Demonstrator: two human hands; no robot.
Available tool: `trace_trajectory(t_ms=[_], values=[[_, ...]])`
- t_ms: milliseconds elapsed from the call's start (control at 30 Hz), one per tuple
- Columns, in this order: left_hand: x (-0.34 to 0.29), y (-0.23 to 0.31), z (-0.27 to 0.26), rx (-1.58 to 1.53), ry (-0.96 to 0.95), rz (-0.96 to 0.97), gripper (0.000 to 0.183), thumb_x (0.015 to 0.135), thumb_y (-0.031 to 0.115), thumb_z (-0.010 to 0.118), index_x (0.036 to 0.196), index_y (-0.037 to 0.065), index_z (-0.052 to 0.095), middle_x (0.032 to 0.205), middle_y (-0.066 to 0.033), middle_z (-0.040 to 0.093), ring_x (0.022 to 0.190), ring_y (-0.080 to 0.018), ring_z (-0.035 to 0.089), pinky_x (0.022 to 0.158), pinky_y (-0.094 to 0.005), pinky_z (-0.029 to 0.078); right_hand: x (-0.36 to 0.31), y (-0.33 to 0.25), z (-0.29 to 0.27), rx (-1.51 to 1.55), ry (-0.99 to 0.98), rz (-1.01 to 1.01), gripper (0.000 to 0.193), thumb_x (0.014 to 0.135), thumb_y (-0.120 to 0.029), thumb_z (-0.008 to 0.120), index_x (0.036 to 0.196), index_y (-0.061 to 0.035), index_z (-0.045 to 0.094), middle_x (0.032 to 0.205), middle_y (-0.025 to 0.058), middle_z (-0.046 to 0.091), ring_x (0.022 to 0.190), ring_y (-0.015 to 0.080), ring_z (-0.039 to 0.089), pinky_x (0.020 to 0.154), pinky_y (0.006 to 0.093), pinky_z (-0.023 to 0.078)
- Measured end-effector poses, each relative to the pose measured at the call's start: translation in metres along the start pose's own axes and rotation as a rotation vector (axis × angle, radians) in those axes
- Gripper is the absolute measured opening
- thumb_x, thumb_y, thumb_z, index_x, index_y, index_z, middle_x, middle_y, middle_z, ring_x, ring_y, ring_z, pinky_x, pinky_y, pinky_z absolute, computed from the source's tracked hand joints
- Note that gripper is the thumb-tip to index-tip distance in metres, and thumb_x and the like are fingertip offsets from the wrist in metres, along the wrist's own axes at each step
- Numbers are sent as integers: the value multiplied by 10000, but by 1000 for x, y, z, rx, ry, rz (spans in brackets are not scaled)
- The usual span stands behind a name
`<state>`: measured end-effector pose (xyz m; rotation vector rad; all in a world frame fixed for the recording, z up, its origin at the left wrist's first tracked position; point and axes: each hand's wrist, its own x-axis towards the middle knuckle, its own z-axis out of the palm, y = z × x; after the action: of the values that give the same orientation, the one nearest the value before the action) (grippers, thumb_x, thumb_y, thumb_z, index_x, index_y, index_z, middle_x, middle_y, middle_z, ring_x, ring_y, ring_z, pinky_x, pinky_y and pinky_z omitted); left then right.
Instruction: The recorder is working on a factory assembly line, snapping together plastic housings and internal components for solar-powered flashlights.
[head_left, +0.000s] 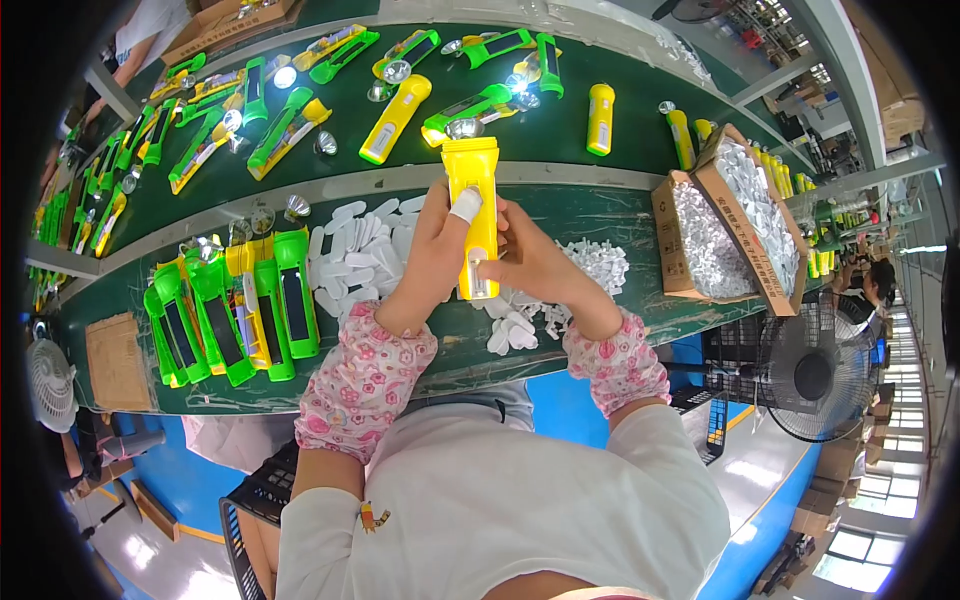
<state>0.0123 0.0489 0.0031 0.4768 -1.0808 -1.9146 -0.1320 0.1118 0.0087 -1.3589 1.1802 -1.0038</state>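
Between both hands I hold a yellow flashlight body (476, 225) upright over the bench, its wide threaded end pointing away from me. My left hand (434, 245) wraps its left side, the thumb, covered in white, lying on the front. My right hand (532, 258) grips the right side, its thumb at the pale slot near the bottom end. Beneath and beside my hands are loose white plastic strips (362, 248) and a heap of small white pieces (597, 264). To the left, several green flashlight halves with dark panels (213, 312) stand in a row.
Beyond a grey rail, a green conveyor (352, 100) carries green and yellow flashlights, some with lit reflectors. Cardboard boxes of small white parts (690, 235) sit at the bench's right end. A black fan (812, 375) stands right, a white fan (50, 385) left. A black crate (262, 500) is below.
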Motion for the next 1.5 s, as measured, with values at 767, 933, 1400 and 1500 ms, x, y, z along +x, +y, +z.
trace_trajectory(t_ms=[767,933,1400,1500], values=[[196,14,-53,1813,-275,220,244,678,104,666,873,-42,647,971,-201,598,905,-359,615,742,-451,548,262,57,-355,-2142,379,-553,310,917,-177,466,1223,-162,517,1295,102,506,1144,271,537,859,407,492],[54,161,-84,1812,-47,209,431,739,121,648,1112,-34,499,1014,-213,535,968,-407,549,839,-443,461,270,61,-351,-1981,32,-567,400,867,-135,530,1266,-139,521,1302,117,480,1213,304,474,1000,413,387],[-96,99,-121,1976,724,-9,592,698,17,633,1252,-57,437,1159,-209,485,1011,-381,506,842,-427,453,197,-9,-293,-1640,7,-127,616,647,-101,714,1217,-122,481,1087,117,612,1036,347,589,914,468,452],[-93,78,-139,2197,779,216,528,698,10,588,1215,-30,486,1199,-178,484,1010,-349,506,862,-419,441,146,-41,-234,-1464,66,-243,594,704,-203,737,1252,-126,521,1046,158,603,954,375,606,800,426,500]])
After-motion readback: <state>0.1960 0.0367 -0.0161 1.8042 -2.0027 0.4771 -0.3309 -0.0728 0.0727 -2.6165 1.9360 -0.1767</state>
